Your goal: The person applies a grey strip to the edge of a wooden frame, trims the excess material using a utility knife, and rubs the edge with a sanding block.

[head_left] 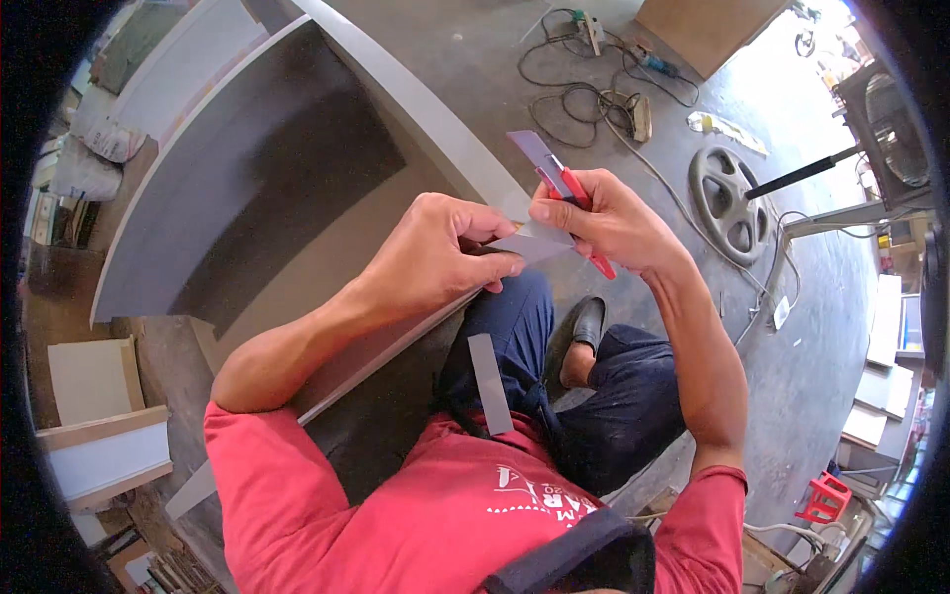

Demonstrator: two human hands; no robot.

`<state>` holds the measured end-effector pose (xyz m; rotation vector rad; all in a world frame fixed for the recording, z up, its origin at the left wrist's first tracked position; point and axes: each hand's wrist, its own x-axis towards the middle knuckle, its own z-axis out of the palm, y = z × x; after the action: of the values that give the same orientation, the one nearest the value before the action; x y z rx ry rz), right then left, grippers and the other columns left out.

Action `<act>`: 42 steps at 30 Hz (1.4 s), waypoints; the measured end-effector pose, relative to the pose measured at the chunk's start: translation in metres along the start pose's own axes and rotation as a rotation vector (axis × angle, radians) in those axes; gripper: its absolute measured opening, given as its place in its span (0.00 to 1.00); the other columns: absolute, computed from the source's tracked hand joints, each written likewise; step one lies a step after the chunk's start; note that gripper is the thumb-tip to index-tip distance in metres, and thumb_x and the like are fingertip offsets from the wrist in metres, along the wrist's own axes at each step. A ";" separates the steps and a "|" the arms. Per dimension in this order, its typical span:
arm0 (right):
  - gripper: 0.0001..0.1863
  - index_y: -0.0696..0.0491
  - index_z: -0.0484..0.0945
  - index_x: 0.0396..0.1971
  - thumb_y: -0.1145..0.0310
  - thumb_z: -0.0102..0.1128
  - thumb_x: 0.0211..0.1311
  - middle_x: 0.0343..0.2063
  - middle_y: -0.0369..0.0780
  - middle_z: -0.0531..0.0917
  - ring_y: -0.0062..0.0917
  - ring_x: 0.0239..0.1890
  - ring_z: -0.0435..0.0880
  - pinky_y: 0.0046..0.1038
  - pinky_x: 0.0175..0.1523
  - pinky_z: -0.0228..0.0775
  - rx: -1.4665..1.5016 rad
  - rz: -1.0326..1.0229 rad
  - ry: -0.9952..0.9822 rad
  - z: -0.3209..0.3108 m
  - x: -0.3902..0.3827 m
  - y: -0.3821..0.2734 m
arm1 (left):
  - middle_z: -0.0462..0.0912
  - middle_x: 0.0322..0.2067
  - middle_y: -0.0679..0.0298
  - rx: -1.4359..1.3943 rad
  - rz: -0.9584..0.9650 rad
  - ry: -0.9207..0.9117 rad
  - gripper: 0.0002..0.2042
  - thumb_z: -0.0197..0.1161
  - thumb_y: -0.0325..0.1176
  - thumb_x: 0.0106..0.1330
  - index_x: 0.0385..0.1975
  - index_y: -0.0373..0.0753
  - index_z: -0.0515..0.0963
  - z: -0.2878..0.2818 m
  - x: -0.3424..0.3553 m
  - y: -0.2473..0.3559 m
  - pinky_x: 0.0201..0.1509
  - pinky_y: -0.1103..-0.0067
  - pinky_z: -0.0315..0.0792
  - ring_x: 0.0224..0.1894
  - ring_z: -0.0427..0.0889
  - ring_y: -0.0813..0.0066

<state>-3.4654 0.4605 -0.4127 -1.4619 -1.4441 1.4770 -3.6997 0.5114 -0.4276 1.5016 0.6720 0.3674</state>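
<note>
My left hand point(435, 243) pinches a grey strip point(539, 245) between thumb and fingers, above my knee and near the cabinet point(426, 104) edge. My right hand point(614, 223) is closed round a red cutter point(570, 188), at the strip's other end. The cabinet lies open beside me on the left; dark grey and brown inner faces are visible. A second strip point(490, 381) rests on my lap. Pale bags point(89, 170) stand far left, contents indeterminable.

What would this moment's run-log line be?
left hand: pinching grey piece | right hand: gripping red knife | grey strip: on lap
</note>
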 end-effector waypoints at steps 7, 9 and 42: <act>0.08 0.56 0.80 0.34 0.68 0.67 0.67 0.21 0.38 0.78 0.29 0.23 0.76 0.29 0.29 0.68 -0.495 -0.459 0.278 0.008 -0.004 0.005 | 0.87 0.29 0.63 -0.020 -0.048 -0.012 0.09 0.70 0.24 0.65 0.41 0.27 0.85 -0.004 0.003 0.003 0.34 0.80 0.78 0.28 0.84 0.81; 0.05 0.54 0.80 0.34 0.72 0.67 0.59 0.27 0.43 0.77 0.40 0.27 0.80 0.35 0.32 0.73 -0.762 -0.691 0.340 0.012 -0.012 -0.002 | 0.87 0.29 0.63 -0.022 -0.027 -0.029 0.09 0.70 0.24 0.65 0.42 0.27 0.85 -0.008 0.003 0.004 0.34 0.81 0.78 0.29 0.84 0.80; 0.12 0.55 0.85 0.41 0.62 0.67 0.68 0.24 0.30 0.81 0.13 0.25 0.76 0.21 0.29 0.67 -0.114 0.291 1.202 -0.056 -0.180 0.201 | 0.87 0.33 0.64 0.331 0.099 -0.184 0.21 0.72 0.34 0.64 0.55 0.30 0.82 -0.018 0.049 -0.011 0.41 0.79 0.76 0.38 0.83 0.81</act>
<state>-3.3212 0.2626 -0.5381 -2.1096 -0.5646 0.3827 -3.6756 0.5548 -0.4463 1.8634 0.5304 0.1940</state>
